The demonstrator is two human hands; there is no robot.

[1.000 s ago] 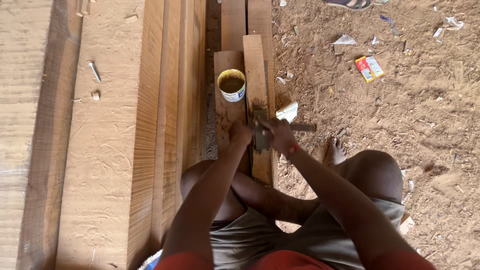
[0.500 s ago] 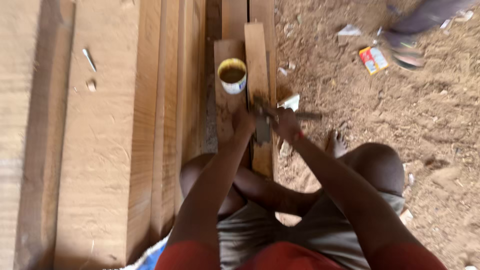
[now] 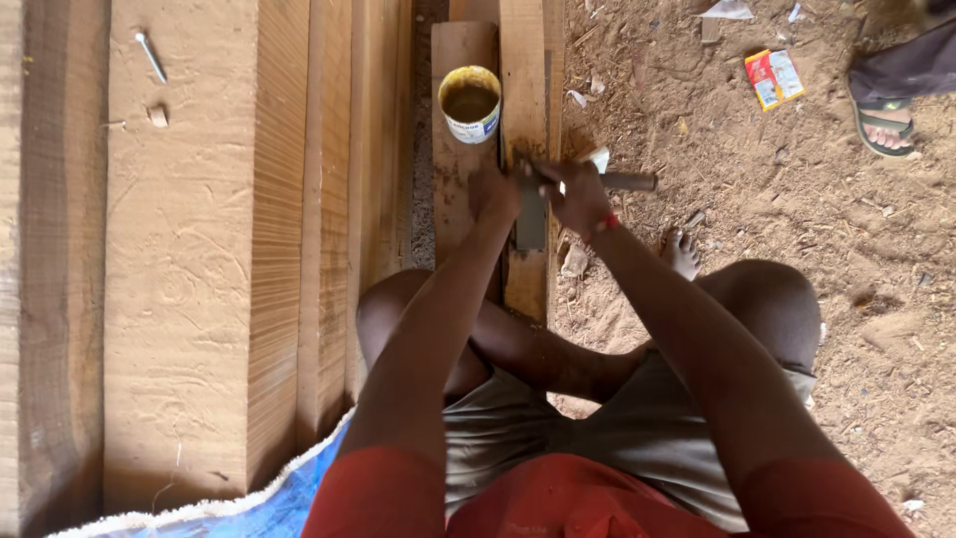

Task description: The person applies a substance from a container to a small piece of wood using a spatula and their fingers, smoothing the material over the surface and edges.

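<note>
Now shifted up the view since half a second ago: both hands, the narrow plank and the paint tin all nearer twelve o'clock, and sharp where blurred before. Walking foot near the red-and-yellow packet (image 3: 775, 78) gone; a sandalled foot (image 3: 881, 125) of another person planted at two o'clock instead, just right of the packet.

Left hand (image 3: 495, 191) pressed down on the narrow plank (image 3: 525, 90), arm stretched straight from six o'clock, grip clenched beside a dark flat metal piece (image 3: 531, 221) lying on the plank; whether fingers actually clasp that piece, cannot tell. Right hand (image 3: 578, 194) just beside it at three o'clock, wrist with a red band, grip closed around a dark tool (image 3: 625, 181) with its handle jutting toward three o'clock. Hands almost touching over the plank.

Open tin (image 3: 470, 103) with yellowish-brown contents standing on a shorter board (image 3: 456, 179) at twelve o'clock from the left hand, near but apart. Stack of thick timber beams (image 3: 199, 259) filling nine o'clock, a nail (image 3: 151, 57) lying on top. Bare foot (image 3: 682, 254) on sandy ground (image 3: 797, 249) at four o'clock from the hands. Blue sheet (image 3: 269, 503) at seven o'clock.
</note>
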